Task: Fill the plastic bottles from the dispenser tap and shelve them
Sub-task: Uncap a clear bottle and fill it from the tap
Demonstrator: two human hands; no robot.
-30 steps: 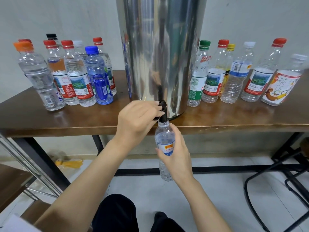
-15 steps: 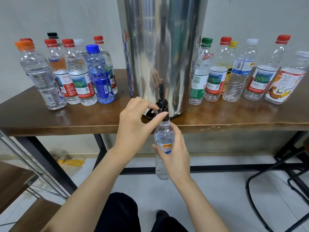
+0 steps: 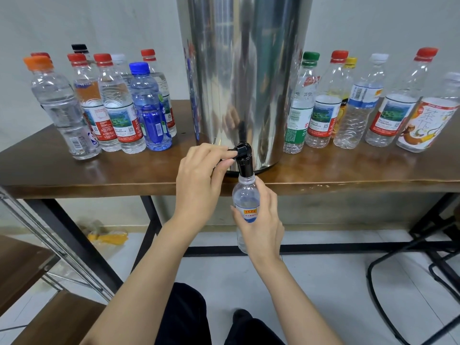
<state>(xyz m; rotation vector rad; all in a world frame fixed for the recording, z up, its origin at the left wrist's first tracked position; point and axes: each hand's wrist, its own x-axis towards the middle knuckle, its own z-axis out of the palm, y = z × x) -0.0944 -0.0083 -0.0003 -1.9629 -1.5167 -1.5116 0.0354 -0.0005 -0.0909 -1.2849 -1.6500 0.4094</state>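
Brown wood tabletop (image 3: 99, 175); left hand (image 3: 199, 178) pinches black tap lever (image 3: 232, 154); right hand (image 3: 261, 220) grip wraps clear bottle (image 3: 245, 195).

Both forearms are bare from the lower edge of the view up to the left hand (image 3: 199, 180) and the right hand (image 3: 261, 220). Loose black trousers (image 3: 184, 317) cover the legs, and beside them shows what looks like the rounded toe of a black shoe (image 3: 242, 317).

I've room along the front edge of the desk (image 3: 74, 175); left bottles (image 3: 117, 113), dispenser (image 3: 244, 83) and right bottles (image 3: 358, 113) wall off the back.
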